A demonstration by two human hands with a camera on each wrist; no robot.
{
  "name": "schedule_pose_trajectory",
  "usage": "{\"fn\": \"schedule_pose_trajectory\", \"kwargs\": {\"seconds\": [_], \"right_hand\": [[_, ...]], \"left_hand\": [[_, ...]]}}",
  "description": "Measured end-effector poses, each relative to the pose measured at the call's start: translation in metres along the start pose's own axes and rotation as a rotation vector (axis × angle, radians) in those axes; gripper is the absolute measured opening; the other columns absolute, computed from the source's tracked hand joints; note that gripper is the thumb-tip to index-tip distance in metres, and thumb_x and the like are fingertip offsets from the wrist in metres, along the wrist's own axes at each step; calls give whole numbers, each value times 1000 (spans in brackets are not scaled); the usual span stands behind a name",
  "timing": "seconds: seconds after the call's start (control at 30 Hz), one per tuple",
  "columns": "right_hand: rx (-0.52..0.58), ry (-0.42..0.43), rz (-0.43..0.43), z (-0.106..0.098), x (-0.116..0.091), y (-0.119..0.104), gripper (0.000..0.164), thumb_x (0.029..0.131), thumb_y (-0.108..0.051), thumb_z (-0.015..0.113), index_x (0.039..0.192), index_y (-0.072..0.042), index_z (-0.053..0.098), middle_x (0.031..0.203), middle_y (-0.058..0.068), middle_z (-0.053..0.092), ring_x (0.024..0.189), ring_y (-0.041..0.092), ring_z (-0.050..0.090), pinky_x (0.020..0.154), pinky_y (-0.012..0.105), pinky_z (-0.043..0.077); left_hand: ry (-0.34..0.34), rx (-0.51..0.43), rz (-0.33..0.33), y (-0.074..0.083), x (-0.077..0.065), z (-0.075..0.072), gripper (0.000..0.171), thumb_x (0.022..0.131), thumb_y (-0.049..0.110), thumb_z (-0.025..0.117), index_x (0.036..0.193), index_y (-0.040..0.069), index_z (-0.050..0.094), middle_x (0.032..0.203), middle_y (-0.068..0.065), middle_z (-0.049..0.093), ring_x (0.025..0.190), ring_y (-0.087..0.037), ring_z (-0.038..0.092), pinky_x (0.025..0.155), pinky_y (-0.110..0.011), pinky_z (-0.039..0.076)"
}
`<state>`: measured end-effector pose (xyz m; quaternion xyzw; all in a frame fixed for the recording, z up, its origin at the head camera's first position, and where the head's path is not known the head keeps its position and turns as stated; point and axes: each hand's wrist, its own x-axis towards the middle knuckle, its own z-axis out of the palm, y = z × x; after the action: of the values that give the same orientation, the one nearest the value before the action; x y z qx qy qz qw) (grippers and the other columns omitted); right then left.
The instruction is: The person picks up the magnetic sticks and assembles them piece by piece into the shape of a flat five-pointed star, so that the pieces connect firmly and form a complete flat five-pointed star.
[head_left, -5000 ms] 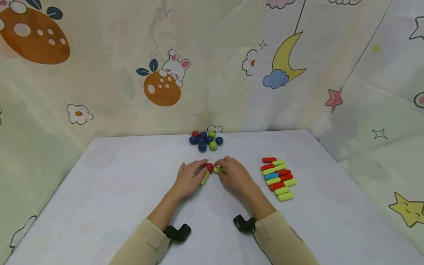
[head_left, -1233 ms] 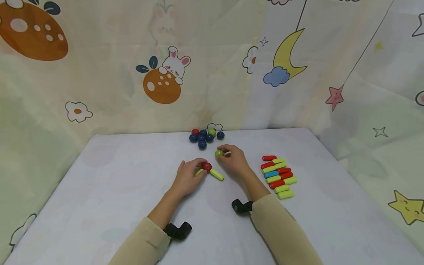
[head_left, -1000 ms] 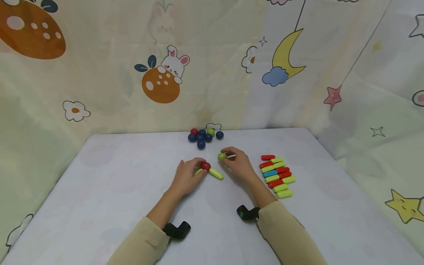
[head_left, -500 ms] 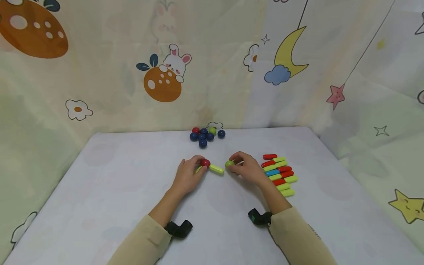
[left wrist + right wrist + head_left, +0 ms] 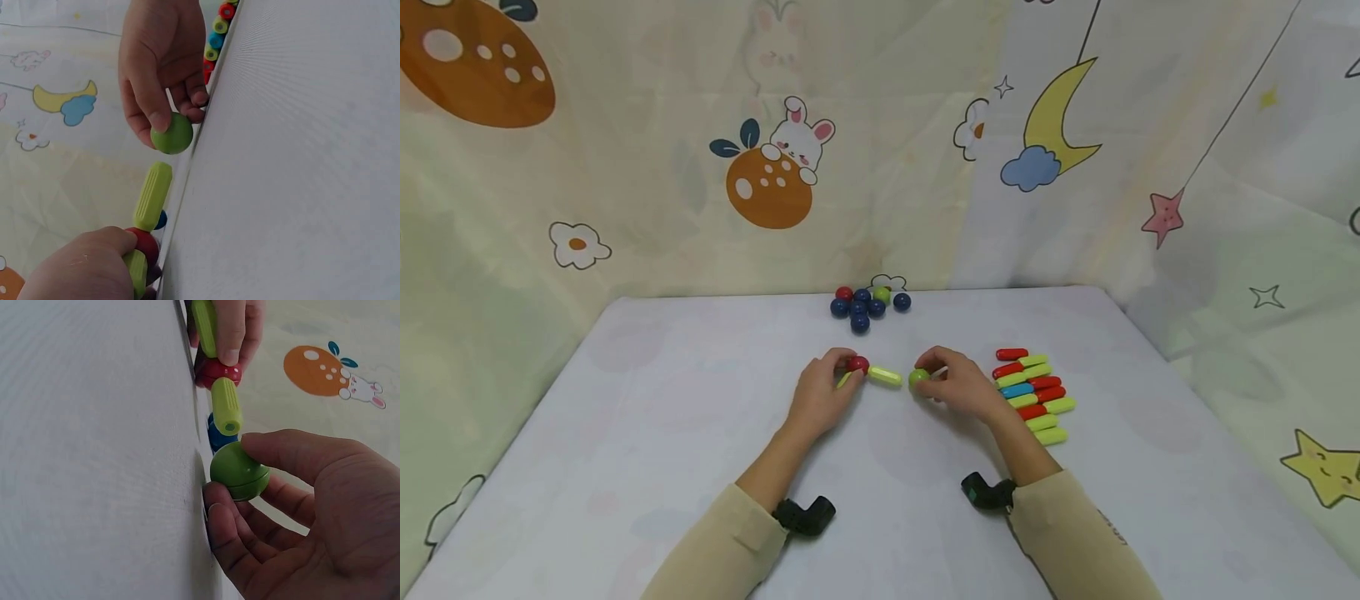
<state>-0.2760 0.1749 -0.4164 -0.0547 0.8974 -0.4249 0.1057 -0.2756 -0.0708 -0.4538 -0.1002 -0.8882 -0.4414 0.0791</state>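
Red ball (image 5: 859,363) pinched in left hand (image 5: 822,395), green ball (image 5: 240,474) in right hand (image 5: 961,386), the yellow stick (image 5: 885,377) between is best squarely aligned.

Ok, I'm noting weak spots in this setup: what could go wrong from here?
The right hand pinches the round green ball, which could slip and roll. If it bumps the projecting yellow-green stick, that might twist loose from the red ball in the left hand. The right forearm, partly hiding the row of sticks, may nudge them.

On the table (image 5: 700,375), rods (image 5: 1047,392) lie right of the hands (image 5: 961,387), balls (image 5: 859,308) behind.
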Motion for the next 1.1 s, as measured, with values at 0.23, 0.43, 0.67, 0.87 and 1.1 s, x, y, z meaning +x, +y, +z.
{"fn": "schedule_pose_trajectory", "kwargs": {"seconds": [0.23,0.43,0.67,0.87,1.1], "right_hand": [[-44,14,-52,7,0,-6,35,94,-25,74,127,-17,67,123,7,67,104,25,62,86,35,58],[-84,43,-93,13,0,-10,30,94,-23,74,124,-17,71,119,5,70,101,23,62,93,38,57],[-96,97,-85,16,1,-7,34,95,-21,74,128,-17,69,127,4,69,101,23,61,90,36,57],[-103,128,-85,16,3,-4,34,95,-18,74,129,-17,69,130,4,68,101,23,62,90,37,57],[-93,118,-95,16,3,-3,33,95,-17,74,128,-14,69,128,5,69,101,23,63,90,38,57]], "left_hand": [[26,-4,-37,1,0,0,37,97,26,71,130,11,65,121,-9,73,111,-27,63,100,-45,52],[40,-3,-38,1,1,1,36,97,26,72,129,11,65,121,-10,74,114,-28,64,101,-46,52],[27,29,16,0,2,2,36,96,23,72,129,10,67,118,-10,74,108,-28,65,99,-46,51],[14,72,67,-1,2,2,34,96,23,72,128,11,69,115,-7,75,102,-25,63,94,-44,51],[27,67,77,1,0,0,35,95,21,72,128,9,69,116,-9,75,106,-27,64,96,-47,50]]}}
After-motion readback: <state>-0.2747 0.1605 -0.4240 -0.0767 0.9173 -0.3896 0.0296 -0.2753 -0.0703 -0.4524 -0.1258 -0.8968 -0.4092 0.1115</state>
